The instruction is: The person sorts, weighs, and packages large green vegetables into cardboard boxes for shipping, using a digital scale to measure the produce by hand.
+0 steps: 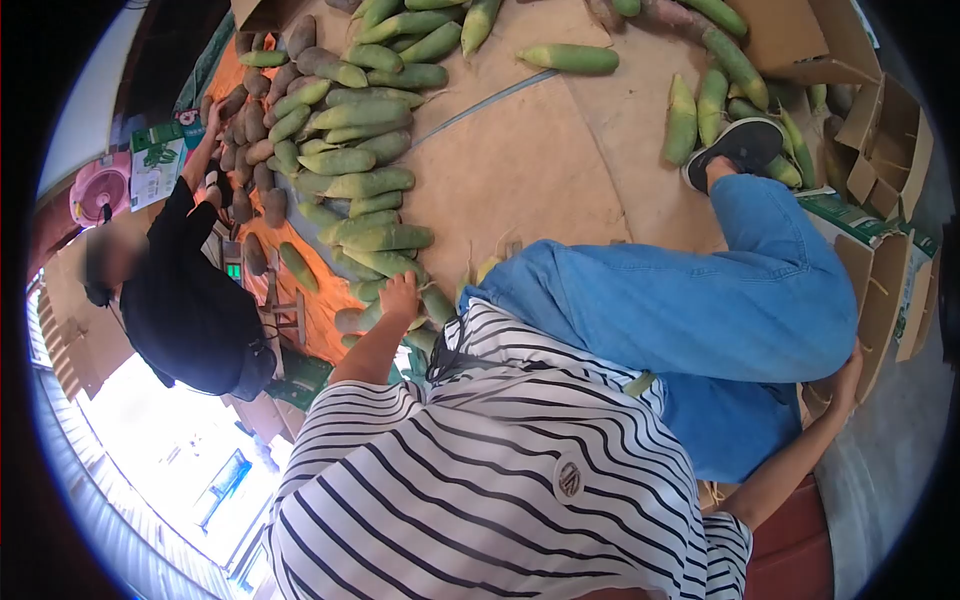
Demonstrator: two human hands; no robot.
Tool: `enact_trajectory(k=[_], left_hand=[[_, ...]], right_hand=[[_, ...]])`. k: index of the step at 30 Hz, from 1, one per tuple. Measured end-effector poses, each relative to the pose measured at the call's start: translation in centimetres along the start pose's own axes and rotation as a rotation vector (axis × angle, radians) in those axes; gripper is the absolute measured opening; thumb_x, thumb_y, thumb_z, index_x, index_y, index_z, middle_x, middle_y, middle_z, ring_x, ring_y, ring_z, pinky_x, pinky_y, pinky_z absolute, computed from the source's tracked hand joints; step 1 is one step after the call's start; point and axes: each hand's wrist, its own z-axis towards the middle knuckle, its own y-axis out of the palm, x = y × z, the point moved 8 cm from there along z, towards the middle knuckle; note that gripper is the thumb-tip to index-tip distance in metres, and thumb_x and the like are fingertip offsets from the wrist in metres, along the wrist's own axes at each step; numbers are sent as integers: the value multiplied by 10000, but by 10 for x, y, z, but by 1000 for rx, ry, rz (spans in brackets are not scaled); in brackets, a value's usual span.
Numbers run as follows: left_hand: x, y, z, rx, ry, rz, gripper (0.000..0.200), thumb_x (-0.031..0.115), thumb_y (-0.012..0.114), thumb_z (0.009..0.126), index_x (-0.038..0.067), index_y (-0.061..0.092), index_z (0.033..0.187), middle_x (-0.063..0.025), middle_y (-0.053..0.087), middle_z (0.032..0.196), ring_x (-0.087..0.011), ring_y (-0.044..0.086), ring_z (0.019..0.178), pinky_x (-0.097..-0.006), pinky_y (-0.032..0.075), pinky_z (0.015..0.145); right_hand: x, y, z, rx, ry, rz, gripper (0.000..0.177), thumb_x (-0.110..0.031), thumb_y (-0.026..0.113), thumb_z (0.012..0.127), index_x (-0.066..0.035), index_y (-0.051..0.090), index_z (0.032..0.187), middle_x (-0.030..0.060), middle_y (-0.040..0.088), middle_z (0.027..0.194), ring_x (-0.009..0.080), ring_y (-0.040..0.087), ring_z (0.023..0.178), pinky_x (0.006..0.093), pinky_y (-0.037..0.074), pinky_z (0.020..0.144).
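Note:
My left hand [400, 297] is at the near end of a heap of green radishes [380, 238], its fingers bent over a green radish [436, 302]. More long green radishes lie side by side beyond it. My right hand [848, 378] is down beside my bent knee, close to an open cardboard box [872, 315], and its fingers are partly hidden behind the leg. A single green radish [570, 58] lies apart on the brown cardboard sheet [510, 160].
Another person in black [195, 290] reaches to a pile of brown-skinned roots [255, 125] on an orange sheet [318, 318]. A pink fan [100, 192] stands behind. More radishes [681, 120] lie around my shoe [745, 146], near open cartons [890, 150].

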Motion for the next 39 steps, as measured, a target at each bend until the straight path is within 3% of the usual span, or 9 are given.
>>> enact_trajectory(k=[3, 6, 11, 20, 23, 32, 35, 38, 39], left_hand=[[-21, -1, -8, 85, -175, -178, 477, 334, 690, 741, 62, 426, 1030, -126, 537, 1027, -310, 569, 983, -456, 476, 807], [-72, 57, 13, 180, -420, -752, 675, 452, 746, 677, 35, 443, 1112, -175, 558, 1116, -346, 554, 1047, -412, 473, 815], [-83, 46, 42, 79, -783, -1523, 1030, 552, 803, 596, -104, 370, 1262, -231, 505, 1251, -329, 504, 1150, -398, 443, 904], [-79, 75, 60, 88, -1010, -1655, 940, 308, 866, 612, -41, 293, 1271, -193, 512, 1164, -302, 550, 1029, -390, 494, 765], [-45, 40, 70, 166, -926, -1749, 649, 247, 806, 703, 12, 450, 1191, -155, 555, 1123, -242, 600, 841, -378, 456, 559], [147, -217, 102, -212, 479, -1559, 659, 384, 646, 836, -2, 391, 1304, -145, 554, 1163, -220, 549, 1047, -336, 451, 884], [106, -139, 102, -244, 691, -871, 667, 409, 624, 847, -10, 404, 1317, -170, 528, 1239, -271, 533, 1111, -363, 425, 939], [27, 0, 49, -799, 465, -262, 959, 436, 781, 638, 30, 341, 1386, -198, 380, 1400, -360, 531, 1128, -428, 446, 931], [-3, 40, 30, -655, 595, -207, 958, 427, 827, 563, 67, 392, 1337, -186, 420, 1351, -367, 546, 1093, -424, 470, 900]], right_hand=[[10, -5, 0, -11, 73, -15, 345, -82, 494, 922, -12, 507, 1260, 87, 588, 1175, 164, 549, 1045, 280, 438, 882], [56, -10, 8, 20, 272, 577, 354, -182, 460, 943, 8, 519, 1235, 98, 590, 1170, 170, 552, 1038, 290, 429, 894], [55, -21, 8, 42, 138, 263, 393, -239, 418, 953, 41, 524, 1207, 122, 590, 1156, 189, 555, 1018, 305, 426, 888], [87, -42, 21, 67, 168, 184, 381, -218, 398, 960, 46, 521, 1207, 123, 585, 1151, 193, 550, 1018, 301, 425, 877], [63, -34, 17, 42, 107, 109, 385, -214, 393, 962, 48, 513, 1217, 125, 579, 1163, 191, 546, 1033, 297, 420, 890], [79, -22, 13, 62, 300, 475, 423, -266, 392, 975, 26, 483, 1266, 133, 561, 1203, 209, 541, 1070, 317, 422, 915], [77, -23, 12, 116, 304, 475, 438, -302, 393, 978, 14, 484, 1268, 130, 560, 1206, 223, 543, 1076, 328, 424, 920], [79, -29, 11, 132, 244, 392, 434, -296, 401, 974, 18, 487, 1261, 130, 562, 1200, 219, 543, 1066, 327, 420, 921], [79, -31, 11, 128, 222, 377, 429, -287, 405, 972, 22, 487, 1258, 130, 562, 1197, 215, 544, 1061, 326, 417, 921]])
